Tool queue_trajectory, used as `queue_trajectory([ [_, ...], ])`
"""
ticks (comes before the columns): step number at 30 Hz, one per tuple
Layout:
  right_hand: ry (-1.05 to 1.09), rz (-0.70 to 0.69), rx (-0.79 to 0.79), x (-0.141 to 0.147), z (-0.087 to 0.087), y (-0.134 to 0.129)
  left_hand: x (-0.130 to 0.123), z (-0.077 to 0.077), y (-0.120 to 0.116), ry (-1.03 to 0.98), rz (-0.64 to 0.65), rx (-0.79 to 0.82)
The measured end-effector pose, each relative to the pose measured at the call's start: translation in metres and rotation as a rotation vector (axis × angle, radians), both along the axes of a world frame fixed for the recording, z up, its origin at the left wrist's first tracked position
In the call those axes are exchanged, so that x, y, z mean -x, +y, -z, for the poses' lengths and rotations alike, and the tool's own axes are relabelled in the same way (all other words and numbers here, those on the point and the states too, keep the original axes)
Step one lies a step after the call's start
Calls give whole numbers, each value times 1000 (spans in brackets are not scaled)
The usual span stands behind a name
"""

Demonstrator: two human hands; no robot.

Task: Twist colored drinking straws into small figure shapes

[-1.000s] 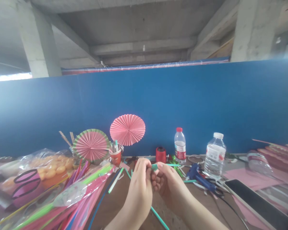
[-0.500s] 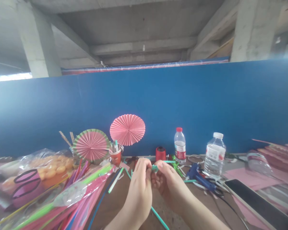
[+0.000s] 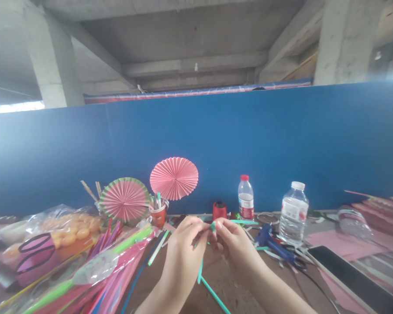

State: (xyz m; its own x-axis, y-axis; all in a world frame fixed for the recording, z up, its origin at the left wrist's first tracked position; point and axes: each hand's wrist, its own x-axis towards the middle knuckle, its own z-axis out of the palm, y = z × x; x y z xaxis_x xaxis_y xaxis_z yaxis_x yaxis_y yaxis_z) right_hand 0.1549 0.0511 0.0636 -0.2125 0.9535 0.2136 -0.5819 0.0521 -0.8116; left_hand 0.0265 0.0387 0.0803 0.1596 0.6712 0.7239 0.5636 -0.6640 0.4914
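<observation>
My left hand (image 3: 187, 248) and my right hand (image 3: 237, 244) meet over the middle of the table. Both are closed, fingertips pinching a teal-green pipe cleaner (image 3: 212, 226) that is bunched into a small coil between them. A strand of it seems to hang below my left hand, though the fingers hide much of it. Another teal pipe cleaner (image 3: 215, 295) lies on the tabletop under my hands. One more teal length (image 3: 244, 222) shows just beyond my right hand.
Left lies a plastic bag of coloured pipe cleaners (image 3: 94, 270). Behind stand pleated pink paper fans (image 3: 174, 178), a red cup of pens (image 3: 158, 216) and a red spool (image 3: 219, 211). Right are water bottles (image 3: 294, 213), a blue glue gun (image 3: 275, 245) and a phone (image 3: 353, 277).
My left hand has turned and its fingertips now pinch the coil more visibly. The coiled piece stands more upright, and a teal strand has come into view below my left hand.
</observation>
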Motion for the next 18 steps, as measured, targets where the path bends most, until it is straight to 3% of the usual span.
queue_trajectory([
  [7,-271,180,-124,1,-3,-2,-3,4,1,-17,-90,-39],
  [14,-315,279,-137,5,6,-1,-6,9,0,-21,-151,106],
  [18,-338,290,-126,7,15,6,-6,14,5,-37,-118,184],
])
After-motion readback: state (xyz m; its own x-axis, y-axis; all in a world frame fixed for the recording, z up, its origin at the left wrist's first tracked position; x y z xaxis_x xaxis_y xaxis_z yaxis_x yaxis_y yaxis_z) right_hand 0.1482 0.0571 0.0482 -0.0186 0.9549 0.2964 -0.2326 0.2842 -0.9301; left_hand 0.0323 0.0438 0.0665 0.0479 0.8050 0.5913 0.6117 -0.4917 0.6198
